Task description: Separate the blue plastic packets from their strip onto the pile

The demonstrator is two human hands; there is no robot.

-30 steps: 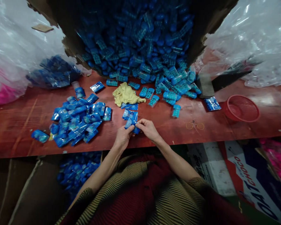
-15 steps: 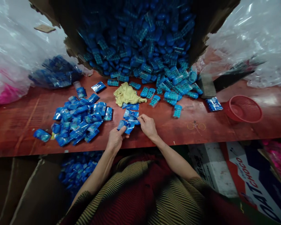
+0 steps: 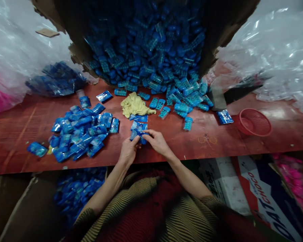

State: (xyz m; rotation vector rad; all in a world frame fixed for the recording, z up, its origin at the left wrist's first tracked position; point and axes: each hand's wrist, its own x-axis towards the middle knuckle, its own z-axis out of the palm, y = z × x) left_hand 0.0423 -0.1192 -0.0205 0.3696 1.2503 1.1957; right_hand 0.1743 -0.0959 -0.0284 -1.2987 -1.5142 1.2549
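My left hand (image 3: 128,150) pinches a blue printed plastic sleeve (image 3: 134,134) between thumb and fingers, just above the table. Fingers of my right hand (image 3: 158,143) are closed on the sleeve's right side, partly covering it. Whether anything is inside the sleeve I cannot tell. Just beyond my hands lie flat blue sleeves (image 3: 139,126), the farther ones partly under a crumpled yellow cloth (image 3: 135,105). To the left is a heap of blue-wrapped packs (image 3: 78,131). Clear bottles of blue balls with blue caps (image 3: 188,123) lie loose to the right.
A torn-open carton (image 3: 77,50) full of capped bottles stands at the back of the red table (image 3: 166,151). A red plastic basket (image 3: 254,122) sits at the right. Clear plastic bags (image 3: 280,50) flank the carton. Below the table edge are boxes and more blue packs (image 3: 78,191).
My right hand has moved in over the sleeve, its fingers now closer to my left thumb. The sleeve looks more bunched between both hands. The view has shifted slightly.
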